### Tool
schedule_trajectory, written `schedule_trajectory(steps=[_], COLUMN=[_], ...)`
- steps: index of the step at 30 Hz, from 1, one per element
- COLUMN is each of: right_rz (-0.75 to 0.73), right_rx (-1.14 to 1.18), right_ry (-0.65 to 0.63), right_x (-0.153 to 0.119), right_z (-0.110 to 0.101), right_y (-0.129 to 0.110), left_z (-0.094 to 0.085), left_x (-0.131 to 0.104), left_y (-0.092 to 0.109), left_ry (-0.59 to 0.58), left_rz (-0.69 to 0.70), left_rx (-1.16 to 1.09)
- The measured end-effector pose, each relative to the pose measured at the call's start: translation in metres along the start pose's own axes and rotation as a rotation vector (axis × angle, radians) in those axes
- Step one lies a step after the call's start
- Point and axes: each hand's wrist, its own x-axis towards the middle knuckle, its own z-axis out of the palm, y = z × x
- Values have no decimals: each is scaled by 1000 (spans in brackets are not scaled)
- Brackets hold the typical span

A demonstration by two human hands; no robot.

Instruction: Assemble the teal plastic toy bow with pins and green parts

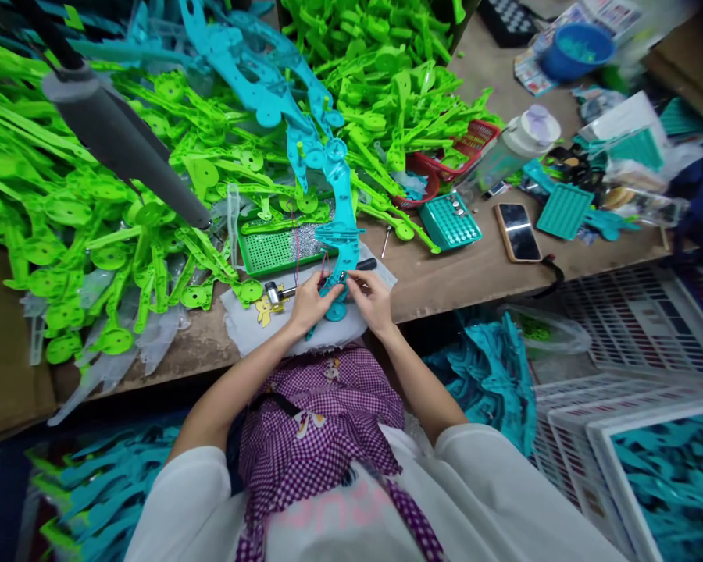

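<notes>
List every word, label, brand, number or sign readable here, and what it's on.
No text can be read for certain.
Pink lettering on the white shirt: too blurred to read.
Printed papers by the blue bowl: print too small.
Phone screen: no legible text.

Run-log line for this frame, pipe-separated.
left hand: holding blue part | right hand: fingers at its near end | hammer: by left hand | green tray: beyond hands

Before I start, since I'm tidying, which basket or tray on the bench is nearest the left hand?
The green perforated basket, lying just beyond the left hand; the red baskets and teal trays lie farther off to the right.
</notes>
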Motion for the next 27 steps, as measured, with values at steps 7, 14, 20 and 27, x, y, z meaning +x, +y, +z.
schedule_trajectory(steps=[7,14,20,27], right_rz=[-97,13,404,808], right_rx=[-221,-284,314,987], right_ry=[44,302,101,33], right_x=[7,36,-10,5], right_z=[-27,-105,-19,42], right_y=[3,-17,-23,-11], left_z=[-1,-1,-8,-19], left_x=[0,1,-3,-20], left_y=[-1,-1,17,95], left_ry=[9,22,-25,-253], left_rz=[-10,-39,-32,22], left_rx=[-1,16,175,842])
